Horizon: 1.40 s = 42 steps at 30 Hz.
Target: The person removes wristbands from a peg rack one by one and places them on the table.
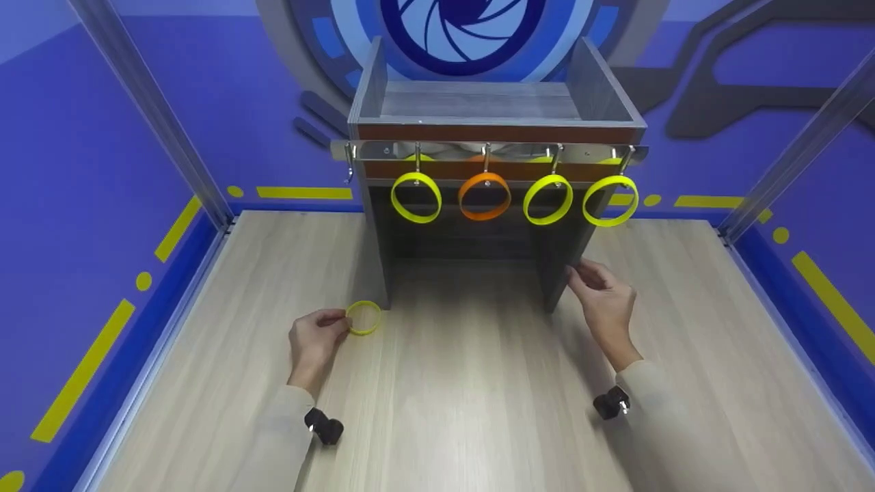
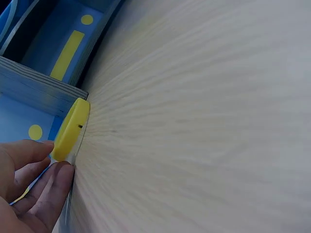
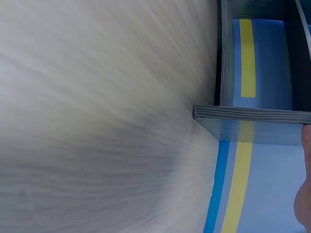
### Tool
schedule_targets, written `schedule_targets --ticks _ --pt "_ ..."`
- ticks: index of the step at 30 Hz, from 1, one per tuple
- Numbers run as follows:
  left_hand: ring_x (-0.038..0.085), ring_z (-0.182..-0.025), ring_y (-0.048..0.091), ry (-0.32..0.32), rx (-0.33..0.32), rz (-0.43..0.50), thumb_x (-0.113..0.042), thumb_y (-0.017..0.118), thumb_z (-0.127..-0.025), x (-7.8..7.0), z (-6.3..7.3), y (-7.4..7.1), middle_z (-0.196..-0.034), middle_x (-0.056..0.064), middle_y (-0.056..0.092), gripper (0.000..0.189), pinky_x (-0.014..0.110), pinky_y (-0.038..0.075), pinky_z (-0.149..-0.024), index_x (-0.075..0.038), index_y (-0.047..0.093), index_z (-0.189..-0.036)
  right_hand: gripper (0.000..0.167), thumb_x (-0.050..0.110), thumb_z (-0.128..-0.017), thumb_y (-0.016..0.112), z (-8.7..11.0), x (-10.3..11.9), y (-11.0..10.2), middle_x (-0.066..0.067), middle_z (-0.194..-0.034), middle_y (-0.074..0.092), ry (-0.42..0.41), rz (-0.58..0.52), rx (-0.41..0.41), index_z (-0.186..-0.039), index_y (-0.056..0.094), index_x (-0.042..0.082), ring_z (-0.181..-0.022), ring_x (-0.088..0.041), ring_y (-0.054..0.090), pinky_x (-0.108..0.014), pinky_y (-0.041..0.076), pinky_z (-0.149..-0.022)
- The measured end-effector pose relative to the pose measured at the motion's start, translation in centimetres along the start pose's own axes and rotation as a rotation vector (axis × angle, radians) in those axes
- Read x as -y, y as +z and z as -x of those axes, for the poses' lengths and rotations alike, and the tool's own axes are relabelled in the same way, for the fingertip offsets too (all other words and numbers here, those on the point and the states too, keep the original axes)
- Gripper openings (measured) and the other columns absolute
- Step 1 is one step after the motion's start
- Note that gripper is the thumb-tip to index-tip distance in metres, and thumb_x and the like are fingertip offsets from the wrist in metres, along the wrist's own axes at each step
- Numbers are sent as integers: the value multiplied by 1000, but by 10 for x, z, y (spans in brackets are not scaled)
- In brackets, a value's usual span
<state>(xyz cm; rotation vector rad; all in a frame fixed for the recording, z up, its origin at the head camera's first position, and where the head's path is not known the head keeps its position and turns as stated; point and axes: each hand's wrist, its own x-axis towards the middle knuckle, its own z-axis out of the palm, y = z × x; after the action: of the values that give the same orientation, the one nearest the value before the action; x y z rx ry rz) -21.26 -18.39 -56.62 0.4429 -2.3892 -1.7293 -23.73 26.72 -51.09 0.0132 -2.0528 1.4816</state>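
Near the front left foot of the cabinet, my left hand pinches a thin yellow ring between thumb and fingers. In the left wrist view the ring is seen nearly edge-on, close to the wooden surface, with a small dark mark on its band. My right hand touches the cabinet's right side panel, fingers loosely bent beside its outer face. Only part of that hand enters the right wrist view, with a fingertip at the panel's front edge.
The grey cabinet has a metal rail with several hooks along its front. Yellow rings and one orange ring hang from it; the leftmost hook bears no ring. Blue walls enclose the table.
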Motion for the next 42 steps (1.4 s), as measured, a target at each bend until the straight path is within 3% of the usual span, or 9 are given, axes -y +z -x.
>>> schedule_targets --ticks 4,8,13,20,33,42 --pt "25 -94 75 22 -24 -60 -4 80 -91 -3 2 -1 -105 17 78 23 14 56 -70 4 78 -112 20 -1 -91 83 -3 -17 -1 -19 -103 79 -1 13 1 -111 80 -3 -84 3 72 -11 58 -74" --pt "27 -96 75 32 -34 -25 -5 79 -92 -12 2 -3 -106 17 78 24 15 58 -72 5 77 -114 20 6 -92 84 -3 -21 -3 -14 -103 80 -4 41 9 -111 81 1 -86 2 73 -11 58 -75" --pt "22 -94 75 107 -39 2 -5 80 -92 -29 1 -3 -105 15 79 23 15 57 -74 4 78 -113 21 10 -92 85 -3 -21 -4 -13 -102 80 8 36 13 -111 81 0 -86 -1 74 -12 59 -75" --pt "11 -88 75 194 -16 135 -6 84 -91 -63 5 -2 -105 12 80 24 17 60 -78 2 79 -112 22 10 -92 84 -4 -20 -3 -11 -101 80 20 38 14 -111 80 -1 -86 -2 74 -13 59 -75" --pt "20 -99 75 385 59 253 -14 87 -91 -127 18 1 -113 8 78 30 28 64 -85 -2 79 -118 20 3 -91 84 -4 -18 -1 -16 -102 80 23 9 8 -111 81 -1 -84 2 73 -12 59 -75" --pt "20 -100 76 486 85 327 -9 86 -91 -160 18 6 -113 9 79 30 30 64 -88 -1 78 -119 20 0 -93 81 3 15 -2 -22 -100 78 13 39 16 -111 78 -8 -80 4 70 -8 55 -70"
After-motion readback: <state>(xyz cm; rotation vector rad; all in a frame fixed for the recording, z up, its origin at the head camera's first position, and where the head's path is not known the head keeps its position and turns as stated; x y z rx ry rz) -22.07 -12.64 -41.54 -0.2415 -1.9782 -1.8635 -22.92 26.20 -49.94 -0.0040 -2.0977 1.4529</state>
